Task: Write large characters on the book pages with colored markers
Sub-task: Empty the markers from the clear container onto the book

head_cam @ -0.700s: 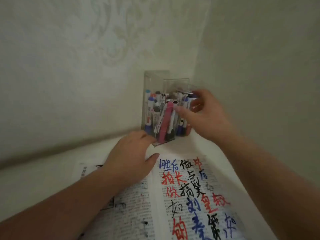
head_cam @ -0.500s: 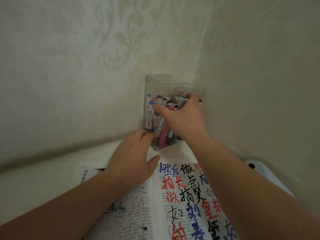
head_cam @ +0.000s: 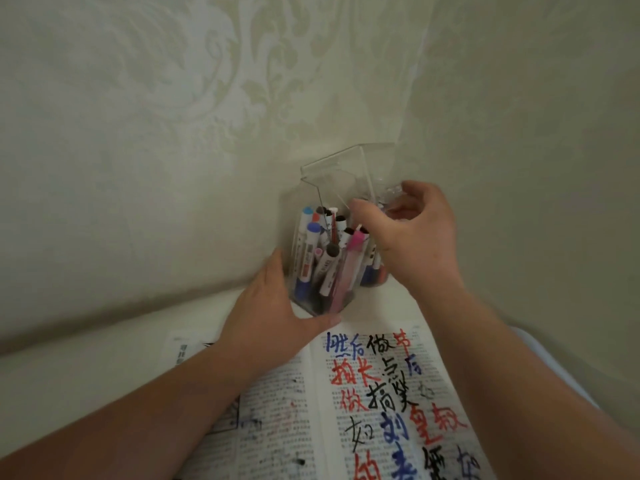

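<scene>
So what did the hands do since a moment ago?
The left hand slid up off the book and now holds the holder at its base. The right hand shifted to the holder's top right, fingers curled over the markers; I can't tell if it grips one. The book stayed open and the holder stayed in its corner.

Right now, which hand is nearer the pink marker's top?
Right. The right hand is beside the top of the pink marker; the left hand grips the holder near its base.

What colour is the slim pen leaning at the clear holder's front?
Pink: the slim pen, head view.
</scene>
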